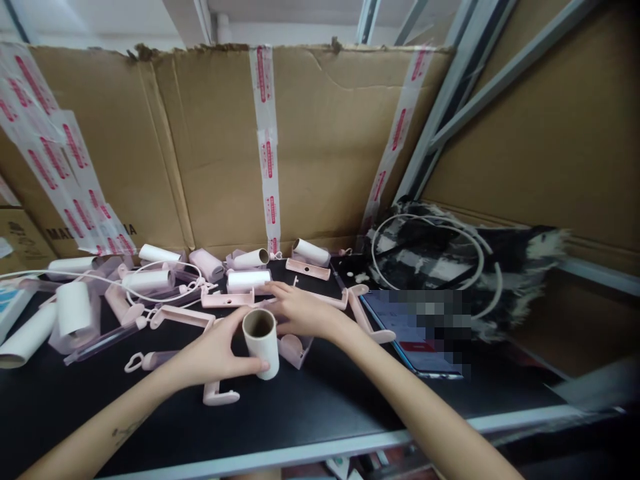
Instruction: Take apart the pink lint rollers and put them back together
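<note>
My left hand (223, 353) is wrapped round a white lint roller refill (263, 350). The roll stands nearly upright, tilted slightly, with its hollow cardboard core facing up. Just beyond it, my right hand (303, 312) reaches over the pile with its fingers stretched out and apart. Its fingertips are near another white roll (249, 280) and a pink plastic handle (227, 300); whether they touch is unclear. Below that hand lies a translucent pale cover (299, 350). A pink bent handle (220, 397) rests under my left hand.
Several rolls, covers and pink handles lie across the black tabletop (320, 413), with a loose white cable (150, 267) over them. A phone (415, 340) lies at right beside a black-and-white checked cloth (450, 260). A taped cardboard box (215, 147) stands behind.
</note>
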The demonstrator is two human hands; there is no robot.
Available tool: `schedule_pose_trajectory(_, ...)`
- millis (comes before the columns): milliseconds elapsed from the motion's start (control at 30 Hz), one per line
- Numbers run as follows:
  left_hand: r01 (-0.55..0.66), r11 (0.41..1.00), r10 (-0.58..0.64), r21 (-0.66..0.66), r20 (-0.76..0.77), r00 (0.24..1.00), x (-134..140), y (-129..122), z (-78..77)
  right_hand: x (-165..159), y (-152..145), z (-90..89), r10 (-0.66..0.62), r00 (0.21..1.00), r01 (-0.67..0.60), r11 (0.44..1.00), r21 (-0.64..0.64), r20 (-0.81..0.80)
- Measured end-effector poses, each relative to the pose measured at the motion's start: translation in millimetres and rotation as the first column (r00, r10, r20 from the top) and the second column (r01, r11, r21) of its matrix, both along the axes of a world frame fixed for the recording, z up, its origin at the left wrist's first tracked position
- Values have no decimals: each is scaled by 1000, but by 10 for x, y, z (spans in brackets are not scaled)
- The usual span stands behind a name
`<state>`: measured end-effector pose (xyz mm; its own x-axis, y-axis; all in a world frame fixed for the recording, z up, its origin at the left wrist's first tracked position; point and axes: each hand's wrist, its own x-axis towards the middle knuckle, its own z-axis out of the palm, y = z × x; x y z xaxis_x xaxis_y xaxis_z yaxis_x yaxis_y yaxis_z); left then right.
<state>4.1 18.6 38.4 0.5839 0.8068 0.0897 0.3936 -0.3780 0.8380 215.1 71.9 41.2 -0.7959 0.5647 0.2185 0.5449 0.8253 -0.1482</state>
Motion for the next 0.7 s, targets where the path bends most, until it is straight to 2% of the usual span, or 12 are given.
schedule_pose_trajectory(100, -11, 999, 14, 30, -117, 993, 17, 3, -32, 64, -25, 84, 9, 991, -10, 1000, -9, -131)
schedule_pose_trajectory(167, 0, 998, 8, 60, -132, 991, 18, 10, -33, 103, -113, 159, -38, 959, 32, 999, -26, -281)
schedule_pose_trajectory(233, -5, 996, 16, 85, -134, 991, 4, 24, -25, 98, -231, 216, -19, 924, 6, 999, -33, -382)
schedule_pose_trajectory(300, 2, 996, 11, 93, -133, 991, -24, 43, -16, 52, -350, 244, 60, 928, -71, 997, -16, -368)
schedule_pose_trajectory(367, 11, 996, 0, 88, -131, 991, -56, 64, -13, -7, -443, 250, 121, 951, -123, 992, 14, -286)
schedule_pose_trajectory(533, 0, 999, 8, 54, -147, 989, -98, 92, -40, -87, -521, 254, 122, 973, -105, 990, 94, -195)
schedule_pose_trajectory(700, -21, 999, 25, 31, -154, 988, -91, 91, -46, -136, -496, 166, 87, 942, -102, 994, -29, -323)
